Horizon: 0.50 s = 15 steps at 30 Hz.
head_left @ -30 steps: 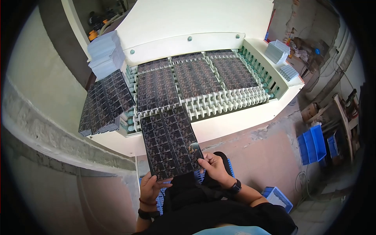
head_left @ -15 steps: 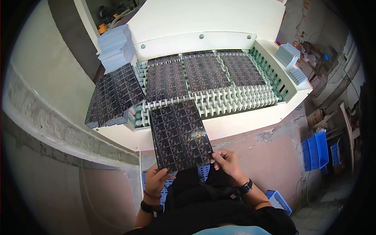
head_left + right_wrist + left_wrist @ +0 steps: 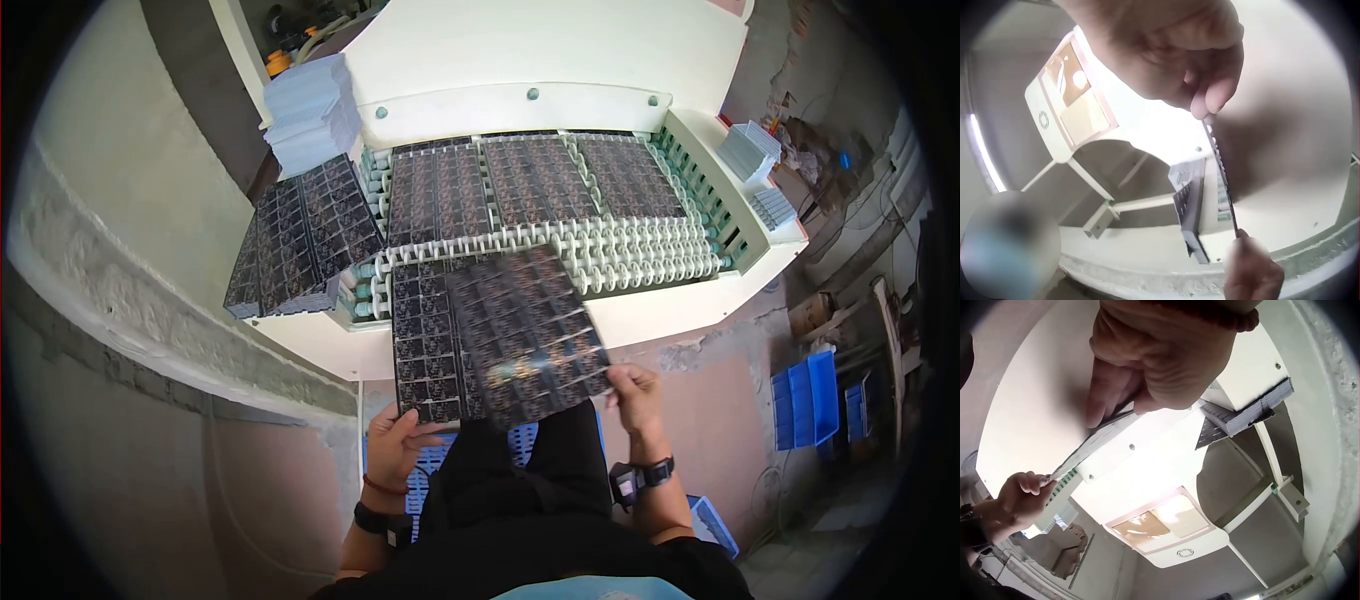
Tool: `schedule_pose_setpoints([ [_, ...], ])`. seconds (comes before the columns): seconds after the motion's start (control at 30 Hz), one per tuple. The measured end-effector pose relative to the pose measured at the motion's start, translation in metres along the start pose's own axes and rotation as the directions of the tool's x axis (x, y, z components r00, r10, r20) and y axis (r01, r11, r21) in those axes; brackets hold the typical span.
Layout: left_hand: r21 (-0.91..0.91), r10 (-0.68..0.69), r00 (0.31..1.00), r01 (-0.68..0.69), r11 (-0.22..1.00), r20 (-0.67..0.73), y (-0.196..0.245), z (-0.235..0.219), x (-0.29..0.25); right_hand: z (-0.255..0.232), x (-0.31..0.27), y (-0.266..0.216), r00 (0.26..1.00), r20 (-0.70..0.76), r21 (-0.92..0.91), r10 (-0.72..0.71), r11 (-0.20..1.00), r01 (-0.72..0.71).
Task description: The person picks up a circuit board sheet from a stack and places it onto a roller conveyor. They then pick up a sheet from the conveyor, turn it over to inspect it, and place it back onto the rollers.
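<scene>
Two black printed circuit board panels overlap in front of the roller conveyor (image 3: 640, 255). My left hand (image 3: 395, 445) pinches the near left corner of the lower panel (image 3: 423, 340), thumb on top. By its near right corner, my right hand (image 3: 637, 395) grips the upper panel (image 3: 530, 320), which is tilted and covers much of the lower one. The left wrist view shows the left fingers (image 3: 1105, 403) at a panel's edge. In the right wrist view, the right fingertips (image 3: 1210, 103) pinch a panel seen edge-on.
More panels (image 3: 540, 180) lie in a row on the rollers. A stack of black panels (image 3: 305, 235) sits at the machine's left corner, with pale blue-grey stacks (image 3: 310, 115) behind. White racks (image 3: 750, 150) stand on the right ledge. Blue bins (image 3: 805, 400) are at right.
What looked like one panel between both hands is now two, the upper one swung right with my right hand. The panels on the rollers have moved farther back. The head view has shifted.
</scene>
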<state>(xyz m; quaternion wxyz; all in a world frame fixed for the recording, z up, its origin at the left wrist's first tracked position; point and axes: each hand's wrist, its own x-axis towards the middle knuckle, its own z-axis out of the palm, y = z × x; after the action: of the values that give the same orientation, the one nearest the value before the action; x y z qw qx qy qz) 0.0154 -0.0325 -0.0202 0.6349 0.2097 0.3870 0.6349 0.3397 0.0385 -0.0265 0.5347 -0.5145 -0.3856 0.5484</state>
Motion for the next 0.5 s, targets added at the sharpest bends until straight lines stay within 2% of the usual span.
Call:
schedule_pose_setpoints([
  [0.13,0.030,0.000,0.999,0.001,1.000,-0.035,0.005,-0.008,0.005,-0.055,0.001,-0.006,0.985,-0.154,0.006,-0.072,0.997,0.073],
  [0.2,0.041,0.006,0.999,-0.005,0.999,-0.039,0.008,-0.008,0.010,-0.071,0.002,-0.011,0.983,-0.167,0.030,-0.081,0.996,0.087],
  [0.33,0.037,0.061,0.997,-0.059,0.998,-0.053,0.019,-0.003,0.023,-0.069,0.015,-0.019,0.977,-0.193,0.037,-0.088,0.995,0.097],
  [0.5,0.037,0.046,0.999,-0.046,0.998,-0.010,0.030,-0.012,0.041,-0.035,0.048,-0.017,0.989,-0.128,0.043,-0.078,0.995,0.084],
])
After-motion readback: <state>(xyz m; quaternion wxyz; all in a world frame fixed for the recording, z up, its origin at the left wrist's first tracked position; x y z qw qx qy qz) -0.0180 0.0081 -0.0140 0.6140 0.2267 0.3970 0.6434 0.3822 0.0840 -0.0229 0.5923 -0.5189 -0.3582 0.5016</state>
